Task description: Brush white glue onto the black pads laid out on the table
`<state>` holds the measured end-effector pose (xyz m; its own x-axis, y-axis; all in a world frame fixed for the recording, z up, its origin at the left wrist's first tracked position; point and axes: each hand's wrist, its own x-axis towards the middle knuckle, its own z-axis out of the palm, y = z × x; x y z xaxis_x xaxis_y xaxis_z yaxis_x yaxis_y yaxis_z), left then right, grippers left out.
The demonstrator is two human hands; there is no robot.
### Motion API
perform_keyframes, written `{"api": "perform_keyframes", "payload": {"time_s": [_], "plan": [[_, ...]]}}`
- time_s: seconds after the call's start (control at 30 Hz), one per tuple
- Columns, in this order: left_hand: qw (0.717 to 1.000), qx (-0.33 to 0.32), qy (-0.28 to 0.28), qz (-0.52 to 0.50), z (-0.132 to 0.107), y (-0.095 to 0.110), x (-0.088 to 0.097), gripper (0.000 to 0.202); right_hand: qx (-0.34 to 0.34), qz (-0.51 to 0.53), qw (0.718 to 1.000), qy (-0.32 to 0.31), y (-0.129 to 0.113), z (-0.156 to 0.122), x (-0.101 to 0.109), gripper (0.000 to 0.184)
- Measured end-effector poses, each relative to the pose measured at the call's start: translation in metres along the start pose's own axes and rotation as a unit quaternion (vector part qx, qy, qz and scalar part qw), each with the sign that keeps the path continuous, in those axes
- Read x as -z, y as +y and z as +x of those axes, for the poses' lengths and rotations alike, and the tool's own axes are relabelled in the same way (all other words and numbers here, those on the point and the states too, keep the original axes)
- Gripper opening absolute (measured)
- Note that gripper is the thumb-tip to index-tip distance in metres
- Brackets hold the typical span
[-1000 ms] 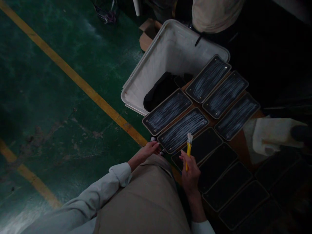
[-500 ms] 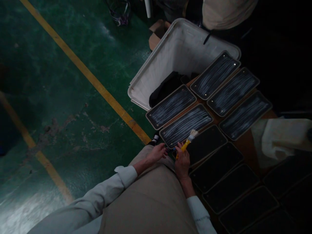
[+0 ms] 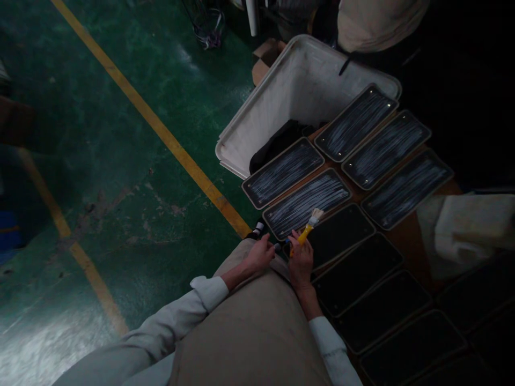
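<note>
My right hand (image 3: 301,265) is closed around the yellow handle of a paintbrush (image 3: 308,228), its pale bristles pointing up and right over a dark panel (image 3: 341,236). Close by, over my lap, my left hand (image 3: 260,254) has its fingers curled. A small dark rounded thing (image 3: 277,247) shows at its fingertips; what it is and whether the fingers grip it are unclear. A bit of blue shows between the hands. Just beyond lies a panel streaked with whitish strokes (image 3: 308,203).
Several more streaked panels (image 3: 386,150) and plain dark panels (image 3: 358,273) lie on a brown surface at right. Behind them stands a white bin (image 3: 269,107) with dark material inside. A whitish container (image 3: 462,225) sits at right. Yellow lines (image 3: 177,153) cross the green floor.
The view has shifted slightly. Both hands stay close together, and the paintbrush remains in my right hand. The dark rounded thing by my left fingertips now shows more clearly.
</note>
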<state>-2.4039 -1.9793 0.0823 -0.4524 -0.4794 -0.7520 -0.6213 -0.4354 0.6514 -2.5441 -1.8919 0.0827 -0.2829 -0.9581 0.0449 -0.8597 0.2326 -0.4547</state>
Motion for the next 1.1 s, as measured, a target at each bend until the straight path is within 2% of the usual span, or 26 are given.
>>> {"api": "perform_keyframes", "payload": {"time_s": [0.1, 0.2, 0.33, 0.43, 0.53, 0.63, 0.77, 0.83, 0.97, 1.03, 1.1], "plan": [[1.0, 0.004, 0.023, -0.02, -0.001, 0.001, -0.002, 0.047, -0.002, -0.004, 1.0, 0.001, -0.001, 0.0, 0.001, 0.026], [1.0, -0.023, 0.017, -0.008, -0.007, 0.011, -0.005, 0.058, -0.001, -0.004, 1.0, 0.002, -0.002, 0.0, 0.002, 0.025], [0.998, -0.029, -0.001, 0.059, -0.02, 0.024, -0.007, 0.066, -0.002, -0.002, 1.0, 0.001, -0.002, 0.0, 0.002, 0.026], [0.993, -0.047, -0.01, 0.109, -0.029, 0.022, -0.005, 0.068, 0.0, 0.001, 1.0, -0.003, -0.002, 0.0, 0.002, 0.027], [0.99, -0.071, -0.007, 0.118, -0.035, 0.016, 0.002, 0.055, -0.003, 0.006, 1.0, -0.004, -0.001, 0.0, 0.003, 0.027], [0.994, -0.06, 0.004, 0.093, -0.036, 0.016, 0.015, 0.026, -0.007, 0.025, 1.0, 0.009, -0.004, 0.002, 0.008, 0.026], [0.999, -0.033, -0.003, 0.034, -0.038, 0.032, 0.022, 0.024, -0.025, 0.132, 0.99, 0.05, -0.021, 0.01, 0.027, 0.026], [0.997, -0.065, -0.019, 0.036, -0.039, 0.045, 0.015, 0.023, -0.056, 0.218, 0.972, 0.064, -0.036, 0.016, 0.041, 0.026], [0.97, -0.206, -0.108, 0.069, -0.046, 0.074, -0.012, 0.015, -0.164, 0.353, 0.915, 0.103, -0.059, 0.03, 0.071, 0.018], [0.947, -0.273, -0.146, 0.09, -0.052, 0.086, -0.024, 0.019, -0.21, 0.378, 0.892, 0.132, -0.059, 0.034, 0.086, 0.017], [0.928, -0.313, -0.172, 0.104, -0.058, 0.095, -0.033, 0.016, -0.234, 0.382, 0.88, 0.156, -0.053, 0.036, 0.101, 0.019]]}}
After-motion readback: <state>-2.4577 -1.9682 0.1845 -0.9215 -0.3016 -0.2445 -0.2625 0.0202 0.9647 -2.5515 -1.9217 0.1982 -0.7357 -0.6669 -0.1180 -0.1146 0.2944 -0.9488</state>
